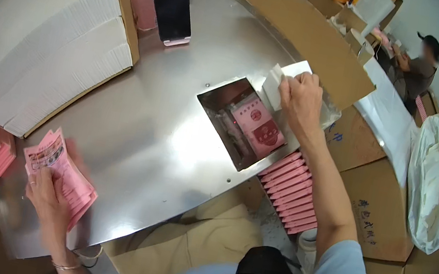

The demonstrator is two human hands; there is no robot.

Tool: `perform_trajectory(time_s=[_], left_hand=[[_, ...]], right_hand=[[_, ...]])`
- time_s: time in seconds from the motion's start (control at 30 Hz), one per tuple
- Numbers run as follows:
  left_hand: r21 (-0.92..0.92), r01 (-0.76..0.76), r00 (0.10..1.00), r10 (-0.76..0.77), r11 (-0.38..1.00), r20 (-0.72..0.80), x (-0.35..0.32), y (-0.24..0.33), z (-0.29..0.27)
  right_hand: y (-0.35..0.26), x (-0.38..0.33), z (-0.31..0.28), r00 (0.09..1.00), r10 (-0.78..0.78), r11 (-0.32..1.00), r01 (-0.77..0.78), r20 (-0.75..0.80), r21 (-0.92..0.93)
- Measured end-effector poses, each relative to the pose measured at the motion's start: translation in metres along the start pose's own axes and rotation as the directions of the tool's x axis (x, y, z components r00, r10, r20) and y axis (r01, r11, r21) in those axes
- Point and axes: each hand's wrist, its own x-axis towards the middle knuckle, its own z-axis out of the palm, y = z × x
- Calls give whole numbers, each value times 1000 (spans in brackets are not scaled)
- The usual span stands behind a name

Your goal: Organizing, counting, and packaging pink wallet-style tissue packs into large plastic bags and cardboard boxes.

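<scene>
A white slip [274,85] is pinched in the right hand [300,99] at the slot's [220,102] 2 o'clock corner — its long axis near upright. A pink packet [259,125] lies inside, at 7 o'clock from that grip. Pink leaflets [62,177] are clasped by the left hand [47,197] — well apart.

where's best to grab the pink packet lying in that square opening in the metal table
Probably by its upper, far end, coming from above: the pink packet lies flat and tilted in the square opening, with walls close along its sides. The right hand, holding a white sheet, is already just beyond that end.
</scene>
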Motion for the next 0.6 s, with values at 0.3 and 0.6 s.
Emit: perform_trajectory(time_s=[0.3,0.6], left_hand=[[-619,-323,916,402,716,-12,3,202,29],[-525,-333,923,384,783,-13,10,201,21]], right_hand=[[-3,0,-3,990,-6,987,28,-140,160],[-136,-47,-24,787,-590,787,510,181,346]])
